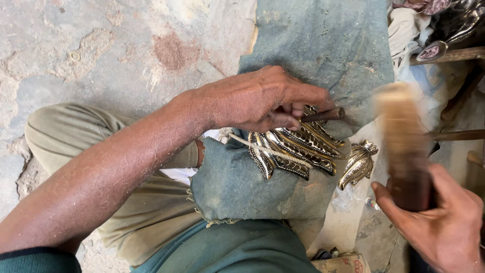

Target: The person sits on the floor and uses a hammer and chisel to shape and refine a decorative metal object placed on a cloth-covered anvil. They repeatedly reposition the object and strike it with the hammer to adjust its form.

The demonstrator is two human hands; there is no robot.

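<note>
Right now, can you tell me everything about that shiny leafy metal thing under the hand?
The metal ornament looks like a fan of long pointed leaves, silvery along the edges with dark patterned grooves inside. It lies flat on a dusty grey-green cloth spread over the person's lap. A pale cord runs across it. The left hand presses a dark chisel against its upper edge. A smaller leaf piece lies apart beside it.

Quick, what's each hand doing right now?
Left hand: closed on a dark metal punch.
Right hand: closed on a wooden mallet.
</note>
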